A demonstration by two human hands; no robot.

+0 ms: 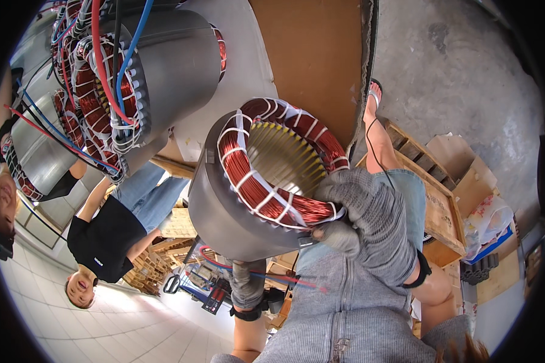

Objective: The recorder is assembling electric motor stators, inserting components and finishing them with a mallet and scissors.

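A motor stator with a smooth grey metal housing is tilted in front of my chest. Its round opening faces up, ringed by red copper windings tied with white lacing. My right hand, in a grey knitted glove, is closed over the near right rim of the windings and housing. Below the housing, my gloved left hand bears against its underside, with the fingers hidden behind the metal. Red and blue lead wires trail from below the stator across my jacket, partly blurred.
More wound stators with red, blue and black leads stand at the upper left on a surface with brown cardboard. A person in a black shirt stands at left, another at the far left edge. Wooden crates are at right.
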